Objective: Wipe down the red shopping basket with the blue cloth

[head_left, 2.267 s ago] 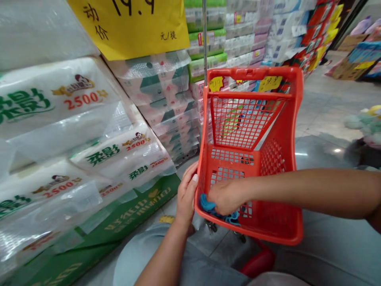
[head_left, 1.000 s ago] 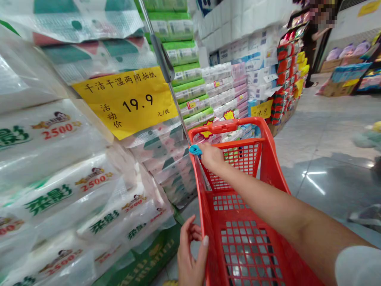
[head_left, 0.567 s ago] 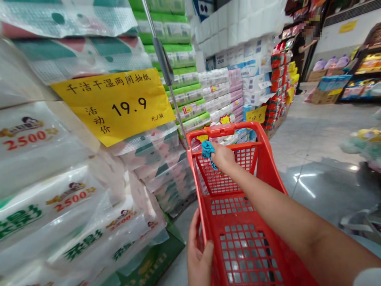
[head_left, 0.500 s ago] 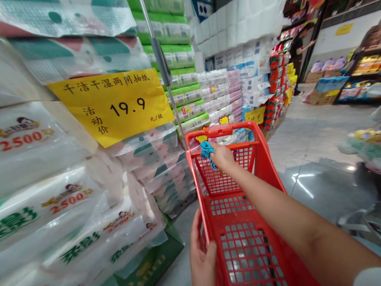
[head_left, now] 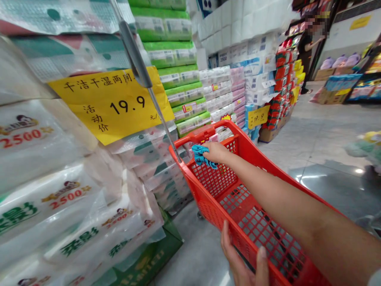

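A red plastic basket cart (head_left: 205,202) with grid walls and a long grey-and-silver pull handle (head_left: 135,55) stands in front of me, with nothing inside it. My right hand (head_left: 216,153) is closed on a crumpled blue cloth (head_left: 200,155) and reaches over the cart's far end, just behind its red rim handle. My left hand (head_left: 242,258) is at the cart's near left side, its thumb and fingers apart, beside the rim; it holds nothing that I can see.
Stacked tissue packs (head_left: 68,194) fill the left, with a yellow price sign (head_left: 110,103). Green packs (head_left: 175,75) and red packs (head_left: 279,87) stand farther back. A person in dark clothes (head_left: 305,51) stands at the back right on the grey floor (head_left: 315,139).
The cart has swung so that its far end lies farther left and its near end farther right. The pull handle and blue cloth moved left; my left hand moved right along the cart.
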The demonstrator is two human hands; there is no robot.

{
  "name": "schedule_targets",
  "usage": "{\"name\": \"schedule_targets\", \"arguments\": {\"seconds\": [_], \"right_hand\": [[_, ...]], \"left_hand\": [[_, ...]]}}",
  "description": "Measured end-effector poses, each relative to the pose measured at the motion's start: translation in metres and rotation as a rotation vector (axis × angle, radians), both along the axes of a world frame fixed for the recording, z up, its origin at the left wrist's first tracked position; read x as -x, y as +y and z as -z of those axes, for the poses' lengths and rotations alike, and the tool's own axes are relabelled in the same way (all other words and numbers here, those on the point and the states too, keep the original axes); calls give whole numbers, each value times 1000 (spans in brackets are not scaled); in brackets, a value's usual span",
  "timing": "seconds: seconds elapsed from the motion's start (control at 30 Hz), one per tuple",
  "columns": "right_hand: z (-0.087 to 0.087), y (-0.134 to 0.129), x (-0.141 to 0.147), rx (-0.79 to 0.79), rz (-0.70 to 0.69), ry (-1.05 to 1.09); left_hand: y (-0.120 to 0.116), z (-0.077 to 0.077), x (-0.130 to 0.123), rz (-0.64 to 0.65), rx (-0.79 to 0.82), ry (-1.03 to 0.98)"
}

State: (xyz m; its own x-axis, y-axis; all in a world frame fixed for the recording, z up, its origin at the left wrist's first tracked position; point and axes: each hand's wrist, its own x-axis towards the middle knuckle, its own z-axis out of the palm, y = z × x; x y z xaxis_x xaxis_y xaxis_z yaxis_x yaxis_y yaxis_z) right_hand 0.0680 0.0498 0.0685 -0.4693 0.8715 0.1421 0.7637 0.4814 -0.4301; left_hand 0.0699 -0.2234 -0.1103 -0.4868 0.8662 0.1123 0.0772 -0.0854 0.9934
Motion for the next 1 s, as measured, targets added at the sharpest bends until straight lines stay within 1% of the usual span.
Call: {"name": "schedule_targets", "arguments": {"seconds": [0.03,0.1,0.17,0.2,0.27,0.3,0.37,0.4,0.47,0.53,0.57,0.6,0.67,0.7,0.73,0.77,0.8,0.87,0.9,0.93,1.0], "right_hand": [[-1,-5,-1,5,-33,7],[-3,-16,-2,18,-84,17],[-4,-29,-3,36,-126,23],[-5,-34,-2,46,-149,24],[-7,-44,-2,59,-198,24],[-8,-48,-2,63,-219,21],[-9,-55,-3,51,-258,20],[-8,-58,-3,33,-262,23],[-7,-70,-5,-28,-235,26],[-4,-89,-7,-118,-210,4],[-3,-100,-8,-170,-233,-22],[-2,-113,-8,-230,-291,-54],[-2,-132,-7,-353,-448,-122],[-3,-138,-5,-398,-510,-155],[-4,-139,-3,-428,-541,-182],[-6,-137,-1,-438,-530,-205],[-8,-133,2,-433,-483,-224],[-10,-122,8,-419,-380,-241],[-10,-120,12,-422,-362,-242],[-9,-120,15,-429,-378,-241],[-5,-126,22,-448,-492,-229]], "left_hand": [[3,-2,5,-46,-30,2],[16,-15,28,-150,-64,-11],[36,-35,63,-245,-81,-21],[45,-47,81,-272,-90,-21],[60,-68,110,-254,-147,-38],[63,-77,120,-237,-178,-42],[65,-90,131,-233,-227,-60],[63,-96,134,-256,-242,-76],[56,-107,138,-360,-272,-142],[49,-120,146,-474,-288,-210],[45,-127,151,-509,-289,-218],[41,-135,158,-515,-275,-198],[32,-150,169,-454,-209,-98],[26,-156,174,-416,-171,-44],[20,-162,177,-388,-134,-2],[14,-167,178,-371,-96,27],[7,-170,178,-366,-63,47],[-5,-173,176,-372,-13,76],[-10,-174,176,-367,7,92],[-14,-173,175,-358,19,110],[-21,-171,175,-356,3,172]]}}
